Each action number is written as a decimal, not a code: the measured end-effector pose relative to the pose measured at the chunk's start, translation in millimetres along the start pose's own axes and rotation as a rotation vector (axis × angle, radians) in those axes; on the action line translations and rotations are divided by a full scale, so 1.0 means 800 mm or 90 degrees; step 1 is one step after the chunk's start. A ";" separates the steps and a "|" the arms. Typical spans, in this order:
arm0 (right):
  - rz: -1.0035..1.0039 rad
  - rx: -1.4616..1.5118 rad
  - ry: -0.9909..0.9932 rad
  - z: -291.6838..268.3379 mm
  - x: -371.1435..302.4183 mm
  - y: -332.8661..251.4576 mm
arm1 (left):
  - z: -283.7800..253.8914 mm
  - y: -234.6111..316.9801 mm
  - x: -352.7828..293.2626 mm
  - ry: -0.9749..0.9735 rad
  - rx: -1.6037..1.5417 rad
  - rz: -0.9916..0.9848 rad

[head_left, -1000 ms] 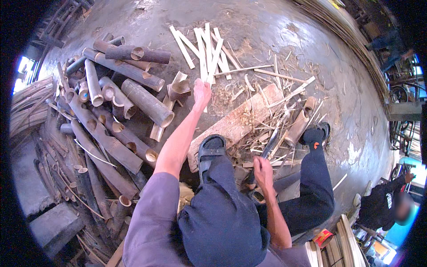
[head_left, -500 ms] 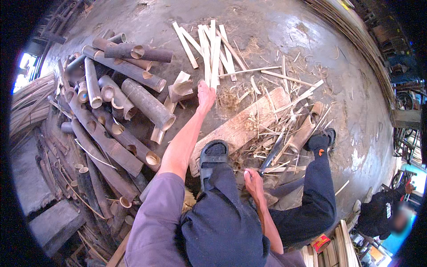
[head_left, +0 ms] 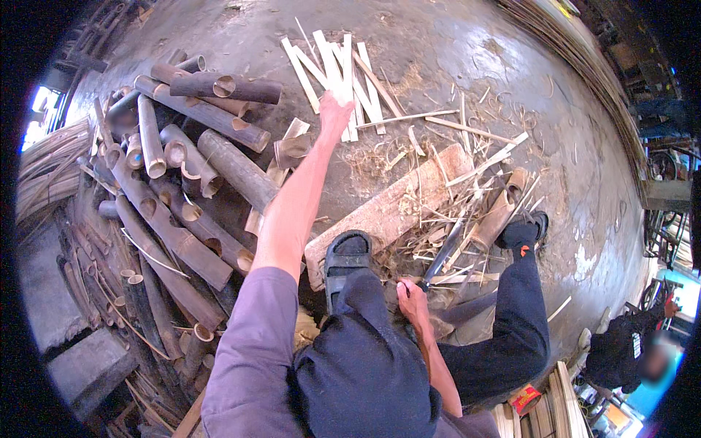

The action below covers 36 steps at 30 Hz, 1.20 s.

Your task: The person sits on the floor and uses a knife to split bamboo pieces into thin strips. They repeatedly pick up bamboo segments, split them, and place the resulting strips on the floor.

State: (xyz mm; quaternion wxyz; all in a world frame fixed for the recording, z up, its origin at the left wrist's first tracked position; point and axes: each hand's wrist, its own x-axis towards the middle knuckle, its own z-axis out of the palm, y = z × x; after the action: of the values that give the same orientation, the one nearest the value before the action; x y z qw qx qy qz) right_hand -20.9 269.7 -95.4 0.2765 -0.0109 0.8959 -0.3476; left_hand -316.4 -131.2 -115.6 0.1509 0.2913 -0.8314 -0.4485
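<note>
My left arm is stretched far forward. My left hand (head_left: 336, 111) is closed round the near ends of pale bamboo strips (head_left: 332, 67) in a loose, fanned pile on the floor; how many it grips is hidden by the hand. Low in the middle, close to my knee, my right hand (head_left: 414, 299) is wrapped round the handle of a knife. The long dark knife blade (head_left: 445, 252) points forward and to the right, over shavings and split pieces. A thick wooden board (head_left: 401, 201) lies slantwise between my hands, with my sandalled foot (head_left: 348, 255) at its near end.
Cut bamboo tubes (head_left: 179, 237) are heaped on the left. Shavings and splinters (head_left: 438, 226) cover the board's right side, beside a notched bamboo piece (head_left: 496, 215) near my other foot. Strip bundles (head_left: 551, 409) stand lower right. Another person (head_left: 621, 350) is at the far right.
My left hand has moved farther forward along the strips, and some of the strips have shifted and tilted left. My right hand and the knife have stayed almost in place.
</note>
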 end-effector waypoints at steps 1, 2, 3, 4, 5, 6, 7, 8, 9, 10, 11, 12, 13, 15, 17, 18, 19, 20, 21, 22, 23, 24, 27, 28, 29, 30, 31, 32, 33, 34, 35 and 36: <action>-0.008 0.009 -0.010 0.007 0.000 0.004 | -0.013 -0.016 0.014 -0.058 0.084 0.036; -0.002 0.006 -0.003 0.003 0.002 0.003 | 0.000 -0.015 0.014 0.030 0.131 0.046; 0.000 0.005 -0.005 0.000 0.002 -0.004 | 0.009 -0.015 0.008 0.124 0.184 0.050; 0.001 0.006 -0.010 0.000 0.003 -0.009 | 0.005 -0.019 -0.002 0.149 0.184 0.072; -0.037 -0.002 0.007 0.003 0.004 -0.010 | -0.004 -0.025 -0.012 0.178 0.188 0.093; -0.067 -0.013 0.040 0.002 0.005 -0.007 | -0.005 -0.023 -0.034 0.129 0.121 0.139; -0.097 -0.022 0.068 0.003 0.004 -0.003 | -0.010 -0.025 -0.062 0.080 0.060 0.181; 0.052 0.017 -0.019 -0.014 0.003 -0.018 | -0.013 -0.011 -0.101 -0.064 0.047 0.091; 0.060 0.029 0.028 -0.021 0.003 -0.007 | -0.013 0.020 -0.139 -0.211 0.026 0.014; 0.052 0.046 0.046 -0.018 0.003 -0.001 | -0.015 -0.007 -0.181 -0.175 -0.046 0.166; 0.041 0.065 0.050 -0.008 0.005 0.004 | -0.031 -0.030 -0.219 -0.228 -0.028 0.171; 0.058 0.052 0.040 -0.019 0.000 -0.017 | -0.049 -0.030 -0.258 -0.248 -0.018 0.155; 0.051 0.024 0.054 -0.020 0.000 -0.013 | -0.059 -0.023 -0.290 -0.235 -0.079 0.143; 0.037 -0.032 0.075 -0.020 -0.001 0.002 | -0.083 -0.016 -0.335 -0.245 -0.039 0.072; -0.004 -0.101 0.124 -0.015 -0.002 0.020 | -0.100 -0.013 -0.366 -0.193 -0.042 0.095; -0.021 -0.111 0.129 -0.013 -0.004 0.021 | -0.109 -0.011 -0.381 -0.162 -0.036 0.105; -0.038 -0.123 0.138 -0.012 -0.003 0.024 | -0.114 -0.007 -0.391 -0.133 -0.035 0.118; 0.006 -0.109 0.108 -0.012 -0.001 0.026 | -0.118 -0.005 -0.399 -0.104 -0.033 0.132; 0.007 -0.111 0.093 -0.011 -0.003 0.020 | -0.121 -0.010 -0.409 -0.105 -0.040 0.152; 0.008 -0.114 0.079 -0.012 -0.006 0.014 | -0.119 -0.019 -0.417 -0.107 -0.046 0.173; 0.009 -0.118 0.069 -0.012 -0.007 0.010 | -0.114 -0.028 -0.422 -0.110 -0.056 0.197; 0.044 -0.106 0.033 -0.012 -0.005 0.010 | -0.105 -0.039 -0.424 -0.115 -0.060 0.243; 0.070 -0.219 0.000 -0.017 -0.015 -0.002 | -0.100 -0.037 -0.428 -0.149 0.031 0.252; 0.032 -0.171 -0.028 -0.012 -0.004 0.045 | -0.093 -0.034 -0.423 -0.167 0.042 0.239; 0.029 -0.227 -0.026 -0.009 -0.005 0.049 | -0.087 -0.038 -0.423 -0.181 0.058 0.216; 0.027 -0.286 -0.023 -0.006 -0.008 0.049 | -0.085 -0.040 -0.425 -0.167 0.054 0.209; 0.026 -0.344 -0.017 -0.004 -0.010 0.050 | -0.087 -0.038 -0.425 -0.163 0.053 0.213; 0.028 -0.339 -0.020 -0.004 -0.013 0.051 | -0.091 -0.036 -0.425 -0.160 0.051 0.217; 0.034 -0.326 -0.026 -0.008 -0.017 0.047 | -0.093 -0.034 -0.427 -0.158 0.045 0.220; 0.043 -0.301 -0.035 -0.011 -0.018 0.043 | -0.097 -0.034 -0.428 -0.156 0.031 0.223; 0.047 -0.285 -0.044 -0.012 -0.019 0.039 | -0.102 -0.035 -0.428 -0.155 0.024 0.224; 0.053 -0.275 -0.054 -0.016 -0.020 0.036 | -0.102 -0.038 -0.428 -0.157 0.014 0.227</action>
State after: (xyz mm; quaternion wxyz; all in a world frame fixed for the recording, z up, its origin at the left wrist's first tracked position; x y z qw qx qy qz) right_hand -8.6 302.9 -97.7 0.3191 -0.0478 0.9368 -0.1351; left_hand 4.7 14.5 -92.1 0.1219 0.0844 -0.8865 -0.4382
